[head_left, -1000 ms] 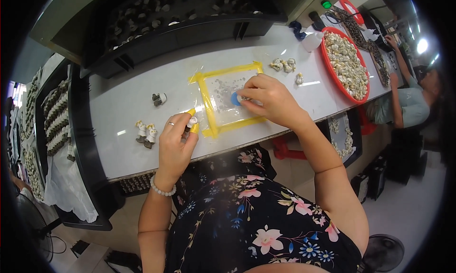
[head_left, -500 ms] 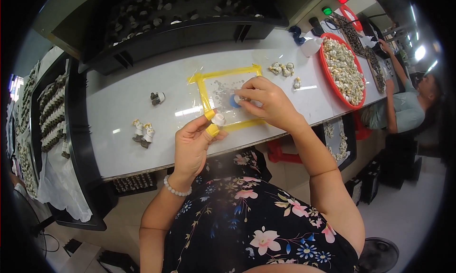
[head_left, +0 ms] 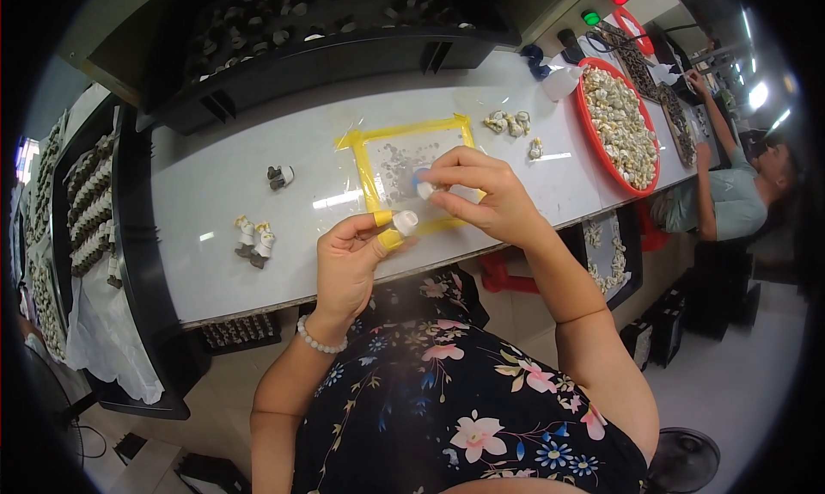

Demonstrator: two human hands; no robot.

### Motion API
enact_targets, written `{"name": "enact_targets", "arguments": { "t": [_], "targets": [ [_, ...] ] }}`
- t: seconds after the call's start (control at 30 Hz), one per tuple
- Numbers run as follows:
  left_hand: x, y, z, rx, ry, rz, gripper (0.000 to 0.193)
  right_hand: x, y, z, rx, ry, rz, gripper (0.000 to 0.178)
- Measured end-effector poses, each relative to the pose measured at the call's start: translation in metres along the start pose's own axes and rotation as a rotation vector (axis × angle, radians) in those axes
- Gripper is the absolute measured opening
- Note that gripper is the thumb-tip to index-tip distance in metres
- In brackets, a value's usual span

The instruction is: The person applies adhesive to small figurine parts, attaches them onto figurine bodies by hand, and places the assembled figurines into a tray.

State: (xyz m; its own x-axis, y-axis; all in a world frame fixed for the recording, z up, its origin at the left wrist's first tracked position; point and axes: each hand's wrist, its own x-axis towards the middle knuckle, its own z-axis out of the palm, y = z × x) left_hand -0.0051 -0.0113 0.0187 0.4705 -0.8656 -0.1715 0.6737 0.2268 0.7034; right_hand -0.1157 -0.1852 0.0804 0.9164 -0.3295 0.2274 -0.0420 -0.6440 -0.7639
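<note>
My left hand (head_left: 351, 257), with yellow wraps on the thumb and index fingertips, pinches a small white hollow-looking part (head_left: 406, 222). Close by on the right, my right hand (head_left: 484, 191) pinches another small white piece (head_left: 424, 190), partly covered by its fingers. A round blue thing (head_left: 420, 177) shows just behind that piece; I cannot tell whether it is held or lies on the table. Both hands are over a clear sheet (head_left: 400, 154) edged with yellow tape and dotted with grey spots. The two white pieces are apart.
White-and-dark figurines (head_left: 255, 240) and a single dark-and-white piece (head_left: 279, 177) lie left on the table. Small figures (head_left: 507, 123) lie beyond my right hand. A red-rimmed basket (head_left: 589, 126) of small parts, a white bottle (head_left: 562, 83) and a black tray (head_left: 318, 73) stand around. A co-worker (head_left: 735, 189) sits far right.
My right hand has drawn slightly nearer to my left, its white piece turned down toward the left hand's part. The left hand's part has tilted and shifted slightly right.
</note>
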Motion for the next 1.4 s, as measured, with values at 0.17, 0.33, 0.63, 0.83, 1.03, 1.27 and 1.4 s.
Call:
{"name": "enact_targets", "arguments": {
  "t": [0.17, 0.33, 0.63, 0.83, 1.03, 1.27, 1.4],
  "targets": [
    [0.0, 0.0, -0.001, -0.015, -0.024, 0.013, 0.021, -0.005, -0.008, 0.003, 0.272, -0.086, 0.08, 0.027],
    [0.0, -0.001, -0.002, 0.003, -0.024, 0.015, 0.021, -0.005, -0.006, 0.007, 0.266, -0.099, 0.025, 0.026],
    [-0.003, -0.007, 0.0, 0.131, 0.008, 0.022, 0.019, -0.014, -0.003, 0.007, 0.226, -0.13, 0.069, 0.024],
    [-0.009, -0.004, 0.001, 0.254, 0.026, -0.052, 0.016, -0.028, 0.007, 0.012, 0.31, -0.145, 0.131, 0.022],
    [-0.043, 0.03, -0.014, 1.419, 0.029, 0.75, 0.021, -0.045, 0.044, -0.046, -0.18, 0.357, 0.244, 0.012],
    [-0.059, 0.043, -0.049, 1.684, 0.344, 0.852, 0.023, -0.058, 0.078, -0.086, -0.43, 0.266, 0.344, 0.027],
    [-0.059, 0.047, -0.053, 1.657, 0.504, 0.833, 0.028, -0.049, 0.075, -0.074, -0.425, 0.244, 0.377, 0.024]
  ]
}}
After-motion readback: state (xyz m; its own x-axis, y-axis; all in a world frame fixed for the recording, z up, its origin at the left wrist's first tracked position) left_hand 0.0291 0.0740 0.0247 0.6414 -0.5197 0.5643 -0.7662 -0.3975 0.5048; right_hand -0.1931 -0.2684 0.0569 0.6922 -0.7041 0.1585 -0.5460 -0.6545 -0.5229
